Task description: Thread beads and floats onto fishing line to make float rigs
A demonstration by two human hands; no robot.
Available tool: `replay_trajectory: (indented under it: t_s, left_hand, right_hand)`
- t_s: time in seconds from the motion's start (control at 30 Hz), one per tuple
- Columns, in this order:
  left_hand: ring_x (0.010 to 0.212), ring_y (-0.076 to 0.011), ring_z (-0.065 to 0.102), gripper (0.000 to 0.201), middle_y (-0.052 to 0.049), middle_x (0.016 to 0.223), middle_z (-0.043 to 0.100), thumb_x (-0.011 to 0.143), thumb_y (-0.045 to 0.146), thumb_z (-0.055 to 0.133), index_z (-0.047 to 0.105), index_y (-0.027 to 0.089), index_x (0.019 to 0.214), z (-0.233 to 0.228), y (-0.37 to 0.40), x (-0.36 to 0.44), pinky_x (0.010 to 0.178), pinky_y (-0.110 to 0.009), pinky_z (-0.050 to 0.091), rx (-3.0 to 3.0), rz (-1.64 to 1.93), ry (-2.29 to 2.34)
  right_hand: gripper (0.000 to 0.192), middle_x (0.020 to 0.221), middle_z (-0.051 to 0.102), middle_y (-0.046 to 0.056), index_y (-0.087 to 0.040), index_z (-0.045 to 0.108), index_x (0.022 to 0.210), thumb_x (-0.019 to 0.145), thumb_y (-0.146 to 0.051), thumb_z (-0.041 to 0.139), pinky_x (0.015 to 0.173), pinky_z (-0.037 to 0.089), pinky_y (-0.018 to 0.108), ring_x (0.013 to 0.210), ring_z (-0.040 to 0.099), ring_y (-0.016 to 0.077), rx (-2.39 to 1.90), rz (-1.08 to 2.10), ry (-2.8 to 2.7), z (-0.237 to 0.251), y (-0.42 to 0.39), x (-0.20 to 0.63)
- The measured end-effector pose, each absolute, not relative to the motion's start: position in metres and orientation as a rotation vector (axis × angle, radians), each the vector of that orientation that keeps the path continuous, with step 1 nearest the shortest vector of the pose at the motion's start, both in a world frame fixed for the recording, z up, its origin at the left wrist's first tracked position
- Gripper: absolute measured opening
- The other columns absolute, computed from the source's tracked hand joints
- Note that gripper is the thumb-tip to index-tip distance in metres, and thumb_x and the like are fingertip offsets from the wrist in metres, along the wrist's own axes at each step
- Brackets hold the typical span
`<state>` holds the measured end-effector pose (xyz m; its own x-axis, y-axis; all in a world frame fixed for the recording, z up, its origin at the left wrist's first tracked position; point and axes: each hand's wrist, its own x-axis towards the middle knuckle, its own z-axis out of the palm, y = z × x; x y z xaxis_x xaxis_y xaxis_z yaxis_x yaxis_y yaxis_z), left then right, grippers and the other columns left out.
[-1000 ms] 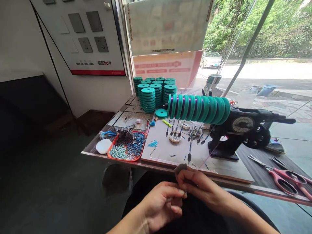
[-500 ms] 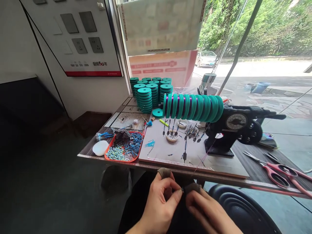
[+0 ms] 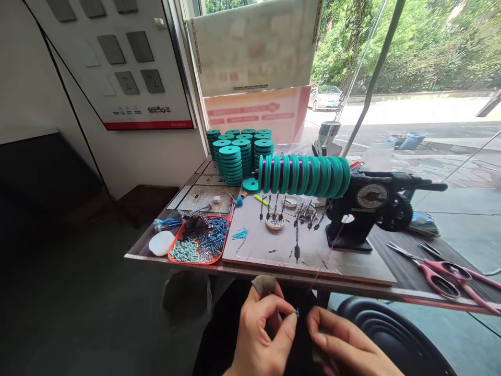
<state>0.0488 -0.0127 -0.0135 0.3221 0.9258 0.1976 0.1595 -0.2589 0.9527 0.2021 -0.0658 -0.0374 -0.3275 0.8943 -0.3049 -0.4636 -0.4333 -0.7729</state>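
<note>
My left hand (image 3: 266, 326) is closed in a pinch just below the table edge, with a cloth-like band around its index finger. A tiny blue piece (image 3: 297, 312) sticks out between thumb and fingertip; its kind is too small to tell. A short gap to the right, my right hand (image 3: 348, 337) has thumb and fingers pressed together, and whatever they hold is hidden. A thin purple thread (image 3: 321, 269) runs down from the black winding device (image 3: 371, 196) toward the space between both hands. Green spools (image 3: 305, 175) sit in a row on its shaft.
On the table stand stacked green spools (image 3: 229, 164), an orange tray (image 3: 198, 261) of small blue and pale pieces, a bowl of white beads (image 3: 275, 222) and a white lid (image 3: 161, 243). Pink-handled scissors (image 3: 438, 277) lie right; a black round container (image 3: 391, 334) is below.
My right hand has opened a wider gap from my left and turned, its fingers now more visible. The blue piece shows more clearly in my left pinch. The view has shifted slightly.
</note>
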Motion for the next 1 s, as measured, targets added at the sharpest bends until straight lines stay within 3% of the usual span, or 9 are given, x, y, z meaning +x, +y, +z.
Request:
replay_trajectory:
  t_s: [0.13,0.27,0.33,0.43,0.5,0.57,0.67,0.8,1.0]
  left_hand:
    - [0.054,-0.0096,0.049,0.012,-0.005,0.082,0.057,0.075,0.024,0.059,0.065,0.016,0.068,-0.016,-0.011,0.057,0.049,-0.021,0.04,1.635,1.04,1.026]
    - [0.07,-0.0159,0.055,0.011,-0.005,0.082,0.056,0.075,0.023,0.06,0.065,0.017,0.068,-0.014,-0.004,0.064,0.059,-0.024,0.044,1.568,1.012,0.996]
    - [0.077,-0.0186,0.056,0.009,-0.005,0.081,0.056,0.073,0.023,0.062,0.065,0.017,0.066,-0.014,-0.003,0.065,0.064,-0.025,0.044,1.509,0.987,0.997]
    - [0.078,-0.0195,0.056,0.01,-0.005,0.081,0.056,0.073,0.024,0.063,0.066,0.017,0.067,-0.013,-0.003,0.061,0.065,-0.026,0.044,1.503,0.924,1.02]
    - [0.075,-0.019,0.055,0.011,-0.006,0.081,0.056,0.074,0.025,0.063,0.067,0.017,0.068,-0.013,-0.004,0.056,0.062,-0.027,0.043,1.564,0.92,1.045]
    - [0.067,-0.0174,0.054,0.011,-0.007,0.08,0.057,0.076,0.024,0.061,0.067,0.016,0.069,-0.015,-0.006,0.053,0.056,-0.027,0.042,1.677,0.926,1.065]
    - [0.065,-0.0182,0.057,0.012,-0.008,0.079,0.059,0.076,0.015,0.057,0.069,0.017,0.075,-0.02,-0.006,0.051,0.057,-0.027,0.045,1.898,1.024,1.065]
    - [0.079,-0.0236,0.063,0.022,-0.011,0.087,0.065,0.077,0.009,0.056,0.072,0.02,0.085,-0.032,-0.001,0.052,0.073,-0.032,0.048,2.065,1.295,1.169]
    - [0.085,-0.0283,0.062,0.019,-0.011,0.087,0.069,0.072,0.015,0.066,0.076,0.025,0.084,-0.042,0.007,0.044,0.077,-0.037,0.047,1.912,1.436,1.271]
  right_hand:
    - [0.033,0.058,0.039,-0.006,-0.019,0.052,0.074,0.084,-0.05,0.052,0.047,0.027,0.018,0.052,0.032,0.0078,-1.318,1.393,-1.355,-0.031,-0.069,0.214]
    - [0.027,0.056,0.049,-0.005,-0.021,0.056,0.075,0.089,-0.04,0.044,0.047,0.032,0.019,0.05,0.043,0.0092,-1.501,0.95,-1.789,-0.027,-0.067,0.223]
    - [0.025,0.055,0.054,-0.005,-0.021,0.056,0.076,0.091,-0.036,0.042,0.045,0.033,0.018,0.046,0.047,0.0091,-1.487,0.749,-1.958,-0.026,-0.066,0.224]
    - [0.029,0.047,0.053,-0.005,-0.022,0.054,0.074,0.094,-0.021,0.033,0.041,0.031,0.021,0.037,0.046,0.0092,-1.361,0.099,-2.172,-0.02,-0.063,0.221]
    - [0.035,0.045,0.052,-0.004,-0.021,0.056,0.076,0.093,-0.011,0.027,0.042,0.032,0.023,0.036,0.045,0.0099,-1.196,-0.326,-2.244,-0.009,-0.059,0.216]
    - [0.037,0.051,0.058,-0.002,-0.019,0.058,0.08,0.091,-0.005,0.026,0.047,0.035,0.024,0.042,0.05,0.0107,-1.06,-0.498,-2.282,0.005,-0.052,0.211]
    - [0.025,0.064,0.062,0.002,-0.019,0.06,0.082,0.086,-0.01,0.037,0.057,0.039,0.028,0.056,0.055,0.0149,-1.046,-0.386,-2.315,0.025,-0.033,0.2]
    - [0.008,0.069,0.059,0.004,-0.017,0.06,0.078,0.079,-0.011,0.054,0.064,0.039,0.031,0.066,0.053,0.0183,-1.232,0.008,-2.558,0.047,0.006,0.187]
    - [0.01,0.07,0.058,0.002,-0.014,0.06,0.073,0.081,-0.011,0.055,0.052,0.036,0.02,0.059,0.049,0.0106,-1.154,0.339,-2.758,0.075,0.06,0.182]
